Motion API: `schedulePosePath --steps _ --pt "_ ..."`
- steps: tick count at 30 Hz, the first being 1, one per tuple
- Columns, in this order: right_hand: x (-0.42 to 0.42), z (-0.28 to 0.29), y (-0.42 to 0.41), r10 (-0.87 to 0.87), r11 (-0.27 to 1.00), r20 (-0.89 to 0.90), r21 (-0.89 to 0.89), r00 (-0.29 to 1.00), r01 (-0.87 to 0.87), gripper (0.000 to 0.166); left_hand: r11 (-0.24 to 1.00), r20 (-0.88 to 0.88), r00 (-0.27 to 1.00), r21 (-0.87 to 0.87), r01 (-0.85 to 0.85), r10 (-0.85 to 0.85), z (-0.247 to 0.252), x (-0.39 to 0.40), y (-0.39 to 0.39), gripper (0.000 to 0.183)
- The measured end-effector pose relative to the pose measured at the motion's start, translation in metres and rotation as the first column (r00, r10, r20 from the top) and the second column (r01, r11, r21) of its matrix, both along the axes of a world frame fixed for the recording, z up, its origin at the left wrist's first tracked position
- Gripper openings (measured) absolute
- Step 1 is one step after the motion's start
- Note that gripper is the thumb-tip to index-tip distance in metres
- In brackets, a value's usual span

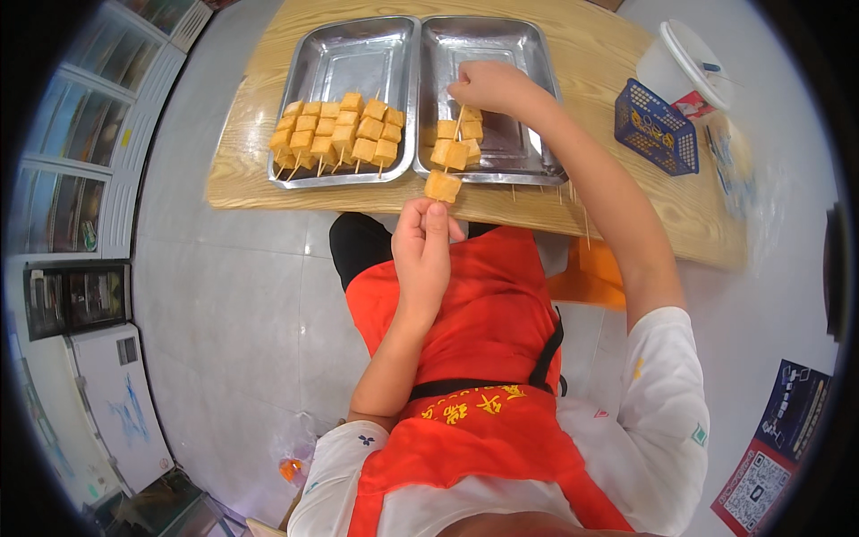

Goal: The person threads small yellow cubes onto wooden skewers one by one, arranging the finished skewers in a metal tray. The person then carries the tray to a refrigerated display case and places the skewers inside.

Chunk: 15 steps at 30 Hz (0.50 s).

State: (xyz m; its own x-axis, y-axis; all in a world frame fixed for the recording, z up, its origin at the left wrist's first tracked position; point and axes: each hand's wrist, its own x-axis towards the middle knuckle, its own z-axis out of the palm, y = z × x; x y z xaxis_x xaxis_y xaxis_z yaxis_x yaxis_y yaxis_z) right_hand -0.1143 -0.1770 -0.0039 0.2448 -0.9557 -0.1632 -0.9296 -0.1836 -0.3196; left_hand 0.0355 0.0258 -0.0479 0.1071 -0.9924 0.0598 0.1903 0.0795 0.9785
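Observation:
My left hand (424, 245) has its thumb and fingertips pinched at the lower side of a fried tofu cube (442, 186), just in front of the table edge. A thin wooden skewer (459, 125) runs from this cube up toward my right hand (493, 86). That hand's fingers are closed at the skewer's upper end, above the right metal tray (517, 161). Under it lie several tofu cubes (472, 129); whether the nearest one is on the skewer, I cannot tell. In the left metal tray (349, 57), several loaded tofu skewers (335, 131) are piled at the near end.
Both trays rest on a wooden table (590, 60). Several bare sticks (560, 194) poke out by the right tray's near edge. At the right stand a blue plastic basket (656, 127) and a white lidded bucket (691, 64). An orange stool (590, 275) is below the table.

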Motion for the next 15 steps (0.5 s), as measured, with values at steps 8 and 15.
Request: schedulePosePath --steps 8,15 --pt "-0.037 0.027 0.042 -0.316 0.947 0.93 0.32 0.188 0.008 0.032 1.0 0.031 0.999 0.004 0.031 -0.031 -0.001 0.007 0.006 0.022" --pt "-0.029 0.016 0.101 -0.4 0.915 0.781 0.37 -0.479 -0.161 0.035 0.997 0.165 0.985 -0.042 0.062 -0.055 0.016 -0.003 0.008 0.022"
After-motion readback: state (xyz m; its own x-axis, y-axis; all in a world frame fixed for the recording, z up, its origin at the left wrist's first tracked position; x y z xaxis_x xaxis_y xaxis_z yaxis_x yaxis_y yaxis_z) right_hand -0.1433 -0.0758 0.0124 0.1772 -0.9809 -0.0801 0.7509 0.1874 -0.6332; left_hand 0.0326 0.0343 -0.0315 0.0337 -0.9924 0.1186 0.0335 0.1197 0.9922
